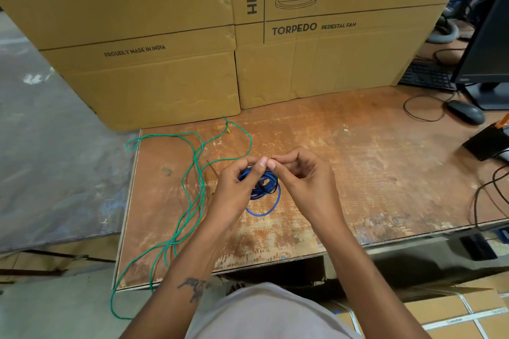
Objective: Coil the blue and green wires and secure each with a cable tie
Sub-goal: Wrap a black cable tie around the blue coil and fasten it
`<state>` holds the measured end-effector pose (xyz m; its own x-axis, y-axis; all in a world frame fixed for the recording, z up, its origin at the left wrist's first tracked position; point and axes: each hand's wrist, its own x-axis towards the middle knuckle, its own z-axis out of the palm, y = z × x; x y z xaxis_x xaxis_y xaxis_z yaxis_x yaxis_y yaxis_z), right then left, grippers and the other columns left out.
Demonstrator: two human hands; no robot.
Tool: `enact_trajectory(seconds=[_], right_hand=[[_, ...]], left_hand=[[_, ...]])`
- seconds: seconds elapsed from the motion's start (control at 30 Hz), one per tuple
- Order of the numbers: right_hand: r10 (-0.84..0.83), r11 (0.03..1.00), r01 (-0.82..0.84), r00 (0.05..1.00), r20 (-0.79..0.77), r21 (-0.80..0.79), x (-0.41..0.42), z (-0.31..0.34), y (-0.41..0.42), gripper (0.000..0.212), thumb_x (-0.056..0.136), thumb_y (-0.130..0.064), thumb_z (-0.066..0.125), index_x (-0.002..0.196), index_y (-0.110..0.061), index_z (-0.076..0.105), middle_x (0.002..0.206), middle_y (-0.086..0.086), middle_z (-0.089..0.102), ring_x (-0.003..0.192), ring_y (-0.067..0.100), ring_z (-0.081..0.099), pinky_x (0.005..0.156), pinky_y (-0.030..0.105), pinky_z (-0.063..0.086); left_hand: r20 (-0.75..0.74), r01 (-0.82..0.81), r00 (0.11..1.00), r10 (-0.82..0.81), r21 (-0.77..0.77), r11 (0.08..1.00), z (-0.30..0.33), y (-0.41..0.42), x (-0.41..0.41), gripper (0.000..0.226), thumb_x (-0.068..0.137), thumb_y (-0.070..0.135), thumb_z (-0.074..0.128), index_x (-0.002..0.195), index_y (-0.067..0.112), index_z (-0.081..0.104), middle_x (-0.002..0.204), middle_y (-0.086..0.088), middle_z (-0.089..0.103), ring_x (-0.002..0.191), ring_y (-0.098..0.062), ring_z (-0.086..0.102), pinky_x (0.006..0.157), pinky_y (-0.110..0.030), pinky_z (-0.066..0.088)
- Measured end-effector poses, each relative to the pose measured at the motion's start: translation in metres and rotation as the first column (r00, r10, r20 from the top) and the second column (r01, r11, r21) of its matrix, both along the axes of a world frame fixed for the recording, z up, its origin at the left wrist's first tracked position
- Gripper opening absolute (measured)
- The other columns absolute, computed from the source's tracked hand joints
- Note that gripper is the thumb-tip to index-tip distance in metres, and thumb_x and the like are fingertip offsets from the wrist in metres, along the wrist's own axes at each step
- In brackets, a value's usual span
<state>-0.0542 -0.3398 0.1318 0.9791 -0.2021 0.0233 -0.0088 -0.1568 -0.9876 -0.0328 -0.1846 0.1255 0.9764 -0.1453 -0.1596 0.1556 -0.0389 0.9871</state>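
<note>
A coiled blue wire (265,190) is held just above the worn wooden table (344,168), with one loop drooping towards the board. My left hand (237,187) grips the coil from the left. My right hand (297,173) pinches at the coil's top, thumb tips of both hands nearly touching. A thin dark strand, perhaps a cable tie, crosses the coil; I cannot tell for sure. The green wire (192,195) lies loose and uncoiled on the left of the table, its end hanging over the front edge.
Large cardboard fan boxes (192,36) stand along the back of the table. At the right sit a mouse (465,111), a keyboard (427,76), a monitor (487,44), a black box (484,143) and trailing black cables. The floor drops off on the left.
</note>
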Motion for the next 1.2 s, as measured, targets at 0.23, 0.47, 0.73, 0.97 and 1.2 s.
enact_trajectory(seconds=[0.23, 0.47, 0.73, 0.97, 1.2], right_hand=[[0.079, 0.989, -0.067, 0.993, -0.087, 0.128, 0.003, 0.0, -0.007, 0.011, 0.092, -0.022, 0.085, 0.098, -0.014, 0.082, 0.088, 0.006, 0.083, 0.085, 0.018, 0.081, 0.088, 0.042, 0.062], [0.099, 0.993, -0.106, 0.989, -0.108, -0.06, 0.003, 0.002, -0.012, 0.011, 0.09, -0.037, 0.087, 0.09, -0.028, 0.081, 0.092, -0.005, 0.083, 0.083, 0.026, 0.08, 0.085, 0.058, 0.064], [0.041, 0.996, -0.036, 0.997, -0.064, 0.077, 0.001, 0.007, -0.019, 0.01, 0.088, -0.02, 0.088, 0.094, -0.015, 0.081, 0.09, 0.003, 0.083, 0.078, 0.019, 0.08, 0.075, 0.03, 0.061], [-0.054, 0.994, 0.055, 0.998, 0.008, -0.094, -0.009, 0.016, -0.013, 0.01, 0.095, -0.03, 0.083, 0.096, -0.023, 0.075, 0.084, -0.006, 0.08, 0.079, 0.01, 0.079, 0.078, 0.037, 0.064], [0.126, 0.968, -0.099, 0.986, 0.106, -0.232, -0.01, 0.009, -0.001, 0.006, 0.097, -0.02, 0.08, 0.099, -0.02, 0.074, 0.096, -0.016, 0.08, 0.092, 0.001, 0.077, 0.083, 0.023, 0.061]], left_hand=[[-0.046, 0.017, 0.999, -0.019, -0.029, 0.999, 0.004, 0.006, 0.004, 0.018, 0.099, 0.036, 0.066, 0.093, 0.022, 0.076, 0.08, 0.006, 0.071, 0.078, -0.008, 0.066, 0.081, -0.039, 0.053], [-0.03, 0.106, 0.994, -0.105, 0.007, 0.994, 0.004, 0.008, 0.008, 0.017, 0.103, 0.027, 0.062, 0.093, 0.017, 0.073, 0.071, 0.015, 0.069, 0.065, 0.003, 0.062, 0.07, -0.02, 0.05], [0.02, 0.104, 0.994, -0.105, 0.033, 0.994, 0.005, 0.001, 0.012, 0.015, 0.101, 0.033, 0.062, 0.098, 0.024, 0.074, 0.081, 0.015, 0.073, 0.075, 0.002, 0.066, 0.07, -0.014, 0.05], [0.161, -0.125, 0.984, 0.076, 0.321, 0.939, -0.019, -0.002, 0.005, 0.017, 0.1, 0.051, 0.063, 0.107, 0.035, 0.063, 0.089, 0.018, 0.074, 0.084, 0.0, 0.069, 0.076, -0.024, 0.053], [0.253, -0.183, 0.965, 0.068, 0.466, 0.866, -0.013, -0.017, -0.004, 0.014, 0.105, 0.024, 0.056, 0.118, 0.026, 0.052, 0.094, 0.008, 0.068, 0.087, -0.014, 0.069, 0.067, -0.039, 0.044]])
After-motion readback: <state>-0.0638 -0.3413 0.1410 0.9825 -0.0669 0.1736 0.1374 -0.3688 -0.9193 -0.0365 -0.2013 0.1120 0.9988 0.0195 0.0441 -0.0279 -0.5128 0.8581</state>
